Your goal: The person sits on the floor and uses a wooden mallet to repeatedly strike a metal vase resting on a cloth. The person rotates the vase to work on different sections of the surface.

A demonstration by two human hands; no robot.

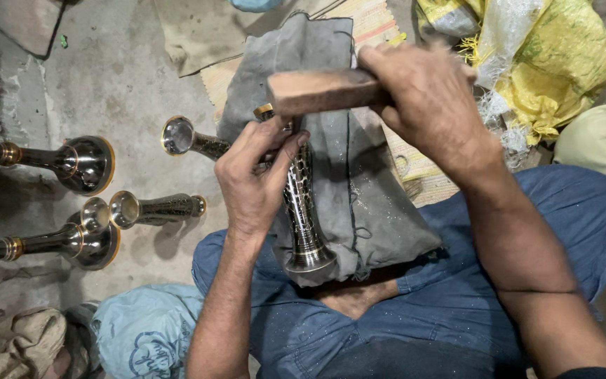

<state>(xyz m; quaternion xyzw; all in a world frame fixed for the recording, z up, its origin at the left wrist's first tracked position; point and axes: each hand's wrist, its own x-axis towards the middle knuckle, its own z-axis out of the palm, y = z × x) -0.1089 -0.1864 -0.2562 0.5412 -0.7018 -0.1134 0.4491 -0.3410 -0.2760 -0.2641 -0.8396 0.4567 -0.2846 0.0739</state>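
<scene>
Both forearms bare, no sleeves or rings seen on left hand [250,179] or right hand [433,102]. Blue trousers [562,231], dust-flecked, near.

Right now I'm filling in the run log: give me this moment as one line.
left hand: grips patterned metal vase | right hand: holds wooden block above vase | support: grey cloth on lap
</scene>
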